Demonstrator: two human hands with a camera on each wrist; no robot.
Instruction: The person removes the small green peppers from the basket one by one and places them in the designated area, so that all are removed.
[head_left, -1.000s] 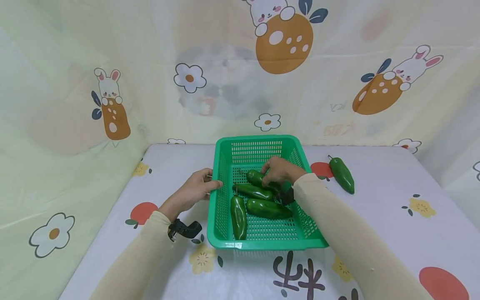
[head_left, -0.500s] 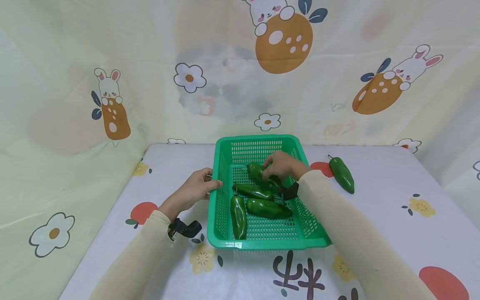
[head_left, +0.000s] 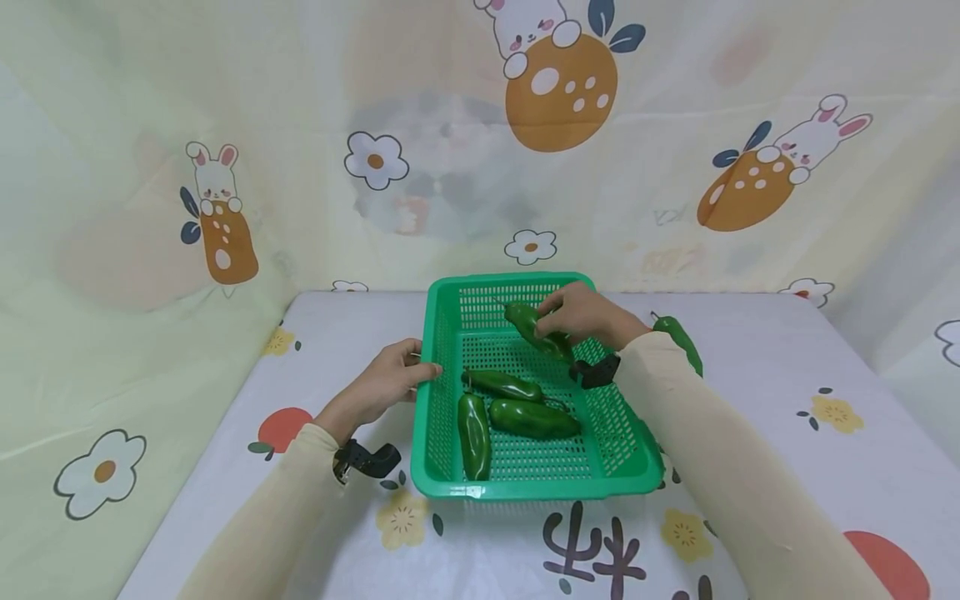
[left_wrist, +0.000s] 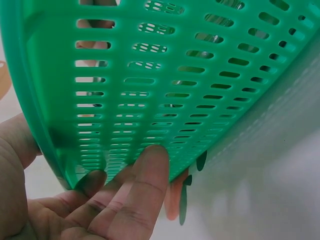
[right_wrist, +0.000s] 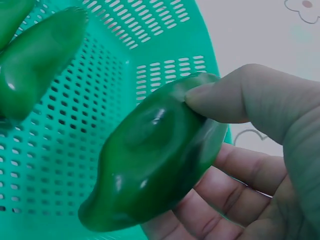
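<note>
A green perforated basket [head_left: 525, 489] stands on the table, and the left hand [head_left: 384, 382] grips its left rim, thumb over the edge. In the left wrist view the fingers of that hand [left_wrist: 107, 205] lie against the basket's outer side wall [left_wrist: 165, 90]. The right hand [head_left: 588, 317] pinches a green pepper [head_left: 534, 327] above the back part of the basket. Thumb on top and fingers beneath, it holds the pepper [right_wrist: 155, 155] in the right wrist view. Several other green peppers [head_left: 534, 419] lie on the basket's floor.
Right of the basket, another green pepper [head_left: 678, 340] lies on the patterned tablecloth [head_left: 772, 400], partly behind the right sleeve. A patterned curtain [head_left: 442, 108] hangs behind the table. Each wrist carries a black device.
The right hand has lifted the pepper from among the others and moved it up and slightly to the right. The left hand keeps its grip on the rim. The head view has shifted slightly.
</note>
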